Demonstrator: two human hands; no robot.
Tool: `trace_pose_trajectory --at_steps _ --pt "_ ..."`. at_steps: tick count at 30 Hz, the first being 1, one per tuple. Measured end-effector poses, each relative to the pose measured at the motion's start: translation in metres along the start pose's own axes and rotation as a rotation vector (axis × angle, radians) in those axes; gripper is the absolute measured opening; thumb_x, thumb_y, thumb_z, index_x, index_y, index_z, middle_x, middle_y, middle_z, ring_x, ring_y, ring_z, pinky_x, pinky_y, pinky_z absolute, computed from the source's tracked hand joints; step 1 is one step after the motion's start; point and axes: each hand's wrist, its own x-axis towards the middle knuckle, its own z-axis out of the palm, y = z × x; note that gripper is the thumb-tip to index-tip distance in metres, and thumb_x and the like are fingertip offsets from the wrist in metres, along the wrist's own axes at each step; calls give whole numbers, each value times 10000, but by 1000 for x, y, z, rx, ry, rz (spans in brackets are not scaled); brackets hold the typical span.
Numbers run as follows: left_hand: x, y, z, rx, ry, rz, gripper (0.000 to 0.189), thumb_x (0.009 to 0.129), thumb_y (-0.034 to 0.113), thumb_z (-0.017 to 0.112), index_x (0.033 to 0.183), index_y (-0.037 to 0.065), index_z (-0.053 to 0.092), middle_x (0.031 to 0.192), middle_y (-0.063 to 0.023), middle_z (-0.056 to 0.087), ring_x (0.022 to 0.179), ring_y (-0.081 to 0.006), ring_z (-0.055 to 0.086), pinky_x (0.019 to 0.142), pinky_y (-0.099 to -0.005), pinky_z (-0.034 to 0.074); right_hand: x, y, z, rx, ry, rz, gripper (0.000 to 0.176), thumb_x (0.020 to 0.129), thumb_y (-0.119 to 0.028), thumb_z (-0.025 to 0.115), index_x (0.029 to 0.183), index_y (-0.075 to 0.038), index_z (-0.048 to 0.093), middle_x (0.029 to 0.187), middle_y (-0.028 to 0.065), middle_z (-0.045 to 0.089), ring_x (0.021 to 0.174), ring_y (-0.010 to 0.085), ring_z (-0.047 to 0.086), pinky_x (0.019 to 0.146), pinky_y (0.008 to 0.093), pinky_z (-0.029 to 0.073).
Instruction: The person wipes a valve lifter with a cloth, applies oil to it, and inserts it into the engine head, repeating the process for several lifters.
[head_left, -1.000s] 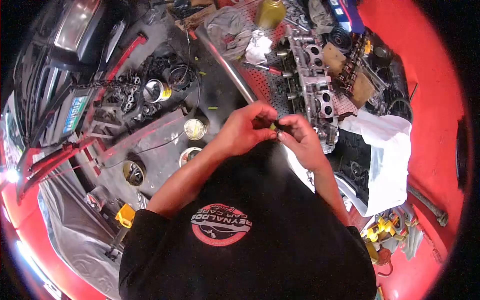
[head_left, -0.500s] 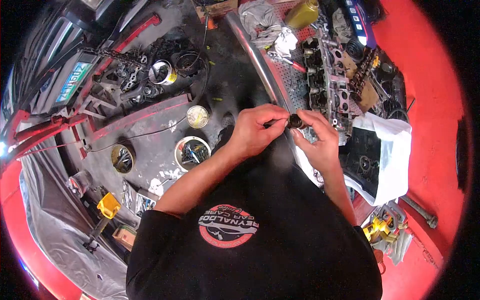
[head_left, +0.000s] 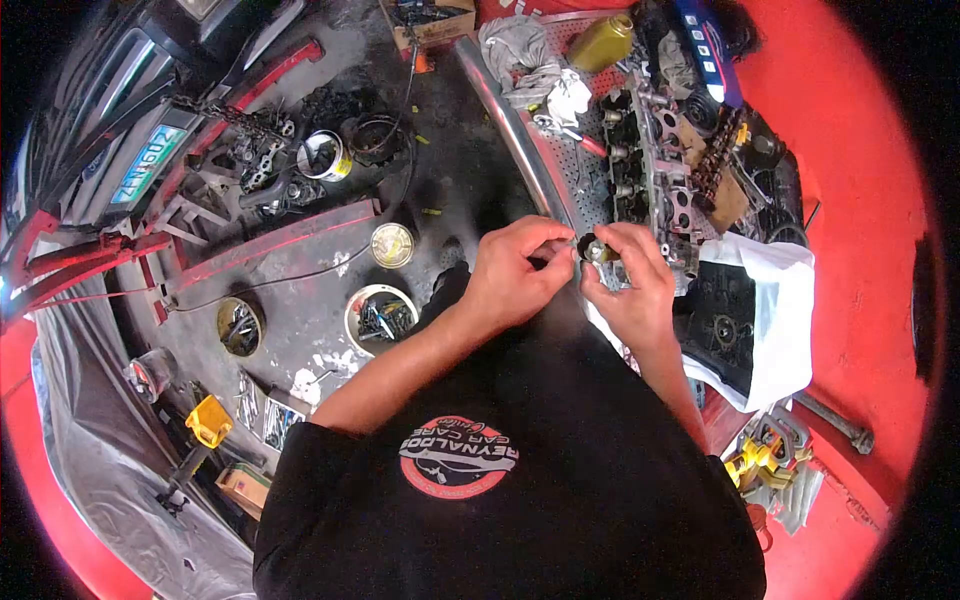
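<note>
A grey, stained workshop floor [head_left: 290, 285] spreads toward nine o'clock from the hands in my head view; at one o'clock a perforated metal tabletop [head_left: 585, 180] carries a long silver-grey metal engine casting with rows of openings [head_left: 650, 165]. The small, dark, round metal part with a pale, shiny centre [head_left: 597, 250] is up between both hands. I see the right grip [head_left: 635, 278] clamped on it, thumb at six o'clock and fingers toward one. The left grip [head_left: 520, 275] sits just beside it at nine o'clock, thumb and fingertips nearly together; I cannot tell whether they hold anything or touch the part.

I judge the piece light enough for fingertips, rigid, and probably slick with oil, so it may twist or slip out rather than bend. I'd hold it by opposite points on its outer wall, leaving the shiny centre uncovered.
</note>
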Motion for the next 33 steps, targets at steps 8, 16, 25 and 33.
trace_pose_trajectory --at_steps 8,16,25,33 --pt "17 9 2 500 -125 68 105 776 86 675 850 14 659 843 -189 660 733 -364 660 643 -403 531 7 0 -7 -175 -116 -152 416 663 1 737 1065 -27 633 1025 119 583 942 298 607 812 387 520" --pt "21 2 -6 391 -186 143 111 783 76 662 845 -6 620 773 -174 645 714 -325 645 648 -374 510 8 7 -9 -4 -164 -120 421 683 0 759 1086 -27 640 1057 123 610 947 291 638 817 362 541" --pt "15 -6 -7 98 -176 -67 100 826 84 647 881 1 635 719 -67 634 693 -87 562 635 -289 488 12 13 -19 121 -212 -62 425 699 24 771 1106 -33 665 1088 130 648 981 271 660 846 338 538" --pt "8 -8 -1 33 -202 -260 74 857 70 602 838 3 578 697 -41 599 641 -119 567 577 -277 461 0 19 -4 190 -148 -102 428 660 49 763 1069 -35 671 1044 136 661 978 250 665 836 331 540"
